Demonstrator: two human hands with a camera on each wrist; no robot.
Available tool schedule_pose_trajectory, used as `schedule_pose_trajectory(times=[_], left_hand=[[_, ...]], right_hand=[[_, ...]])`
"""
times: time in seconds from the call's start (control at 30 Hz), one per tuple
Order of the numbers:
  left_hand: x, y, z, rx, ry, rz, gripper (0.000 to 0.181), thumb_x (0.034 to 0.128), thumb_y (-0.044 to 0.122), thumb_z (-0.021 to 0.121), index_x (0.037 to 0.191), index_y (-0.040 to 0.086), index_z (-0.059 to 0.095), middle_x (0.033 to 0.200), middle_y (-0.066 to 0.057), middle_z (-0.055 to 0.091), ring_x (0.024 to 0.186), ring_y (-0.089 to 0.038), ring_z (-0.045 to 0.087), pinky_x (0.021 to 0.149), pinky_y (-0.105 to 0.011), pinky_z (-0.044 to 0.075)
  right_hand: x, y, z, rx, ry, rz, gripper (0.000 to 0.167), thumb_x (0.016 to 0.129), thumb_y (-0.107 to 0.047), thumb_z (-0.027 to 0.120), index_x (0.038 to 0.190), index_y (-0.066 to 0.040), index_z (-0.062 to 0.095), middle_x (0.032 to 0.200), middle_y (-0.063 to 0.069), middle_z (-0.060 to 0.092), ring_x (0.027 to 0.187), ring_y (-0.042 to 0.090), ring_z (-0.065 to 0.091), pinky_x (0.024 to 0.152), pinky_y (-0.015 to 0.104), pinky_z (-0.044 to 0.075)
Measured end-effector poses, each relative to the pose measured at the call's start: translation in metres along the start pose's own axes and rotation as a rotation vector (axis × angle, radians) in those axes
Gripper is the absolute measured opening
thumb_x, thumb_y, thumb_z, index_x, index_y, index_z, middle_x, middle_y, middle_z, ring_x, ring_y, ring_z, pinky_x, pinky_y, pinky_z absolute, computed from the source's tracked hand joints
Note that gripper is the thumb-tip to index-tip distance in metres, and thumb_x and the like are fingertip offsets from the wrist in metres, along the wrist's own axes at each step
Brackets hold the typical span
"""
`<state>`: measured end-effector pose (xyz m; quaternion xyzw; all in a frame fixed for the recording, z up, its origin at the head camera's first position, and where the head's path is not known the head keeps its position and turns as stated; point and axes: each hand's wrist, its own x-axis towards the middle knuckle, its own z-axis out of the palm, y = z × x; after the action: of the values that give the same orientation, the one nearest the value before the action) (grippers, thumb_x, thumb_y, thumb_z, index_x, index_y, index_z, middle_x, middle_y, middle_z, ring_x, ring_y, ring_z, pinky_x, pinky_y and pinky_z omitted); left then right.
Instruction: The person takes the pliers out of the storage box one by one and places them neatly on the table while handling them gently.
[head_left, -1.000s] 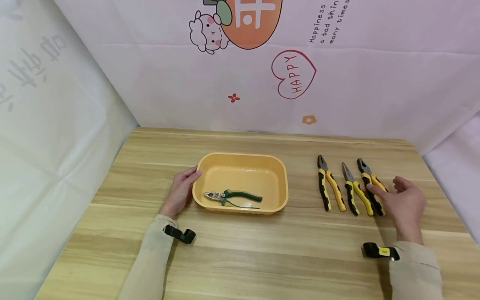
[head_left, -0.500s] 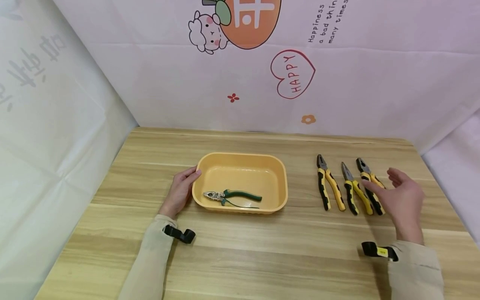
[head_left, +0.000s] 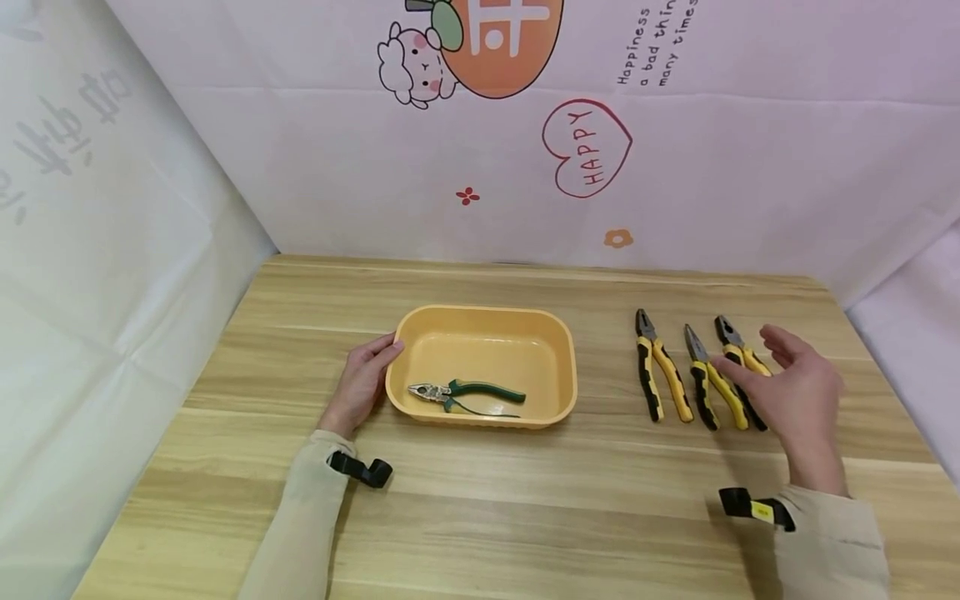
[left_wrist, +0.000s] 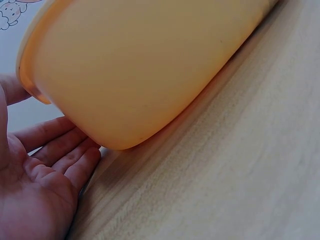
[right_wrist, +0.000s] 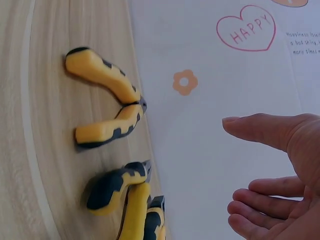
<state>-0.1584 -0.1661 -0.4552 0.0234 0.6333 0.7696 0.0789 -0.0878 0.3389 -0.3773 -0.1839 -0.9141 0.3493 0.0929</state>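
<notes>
My left hand (head_left: 357,383) pinches the left rim of a yellow plastic basin (head_left: 487,358), thumb over the edge. In the left wrist view its fingers touch the basin's outer wall (left_wrist: 135,75). Inside the basin lies a pair of pliers with green handles (head_left: 487,389). My right hand (head_left: 801,398) hovers over the right-hand combination pliers (head_left: 726,330), partly hiding their handles; thumb and fingers are spread, holding nothing. To its left lie yellow-and-black needle-nose pliers (head_left: 696,343) and another yellow-and-black pair of pliers (head_left: 647,371), handles spread.
Everything lies on a wood-grain table (head_left: 570,508). A white printed cloth (head_left: 345,175) hangs behind the table's back edge, and another white cloth (head_left: 135,275) hangs at the left. Small black cameras sit on both wrists.
My right hand has shifted slightly left and away from me above the pliers, its thumb now closer to the needle-nose pair. My left hand and the basin have stayed put.
</notes>
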Motion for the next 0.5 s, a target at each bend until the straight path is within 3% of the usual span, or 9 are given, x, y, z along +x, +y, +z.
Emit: schedule_pose_trajectory(times=[0.5], left_hand=[[0.000, 0.000, 0.000, -0.002, 0.003, 0.005, 0.046, 0.1052, 0.010, 0.052, 0.143, -0.014, 0.045, 0.148, -0.029, 0.047, 0.134, -0.035, 0.050, 0.105, -0.030, 0.050]], right_hand=[[-0.011, -0.025, 0.008, 0.024, -0.062, -0.132, 0.089, 0.086, -0.043, 0.081, 0.153, 0.000, 0.040, 0.150, 0.026, 0.046, 0.133, 0.051, 0.046, 0.101, 0.065, 0.043]])
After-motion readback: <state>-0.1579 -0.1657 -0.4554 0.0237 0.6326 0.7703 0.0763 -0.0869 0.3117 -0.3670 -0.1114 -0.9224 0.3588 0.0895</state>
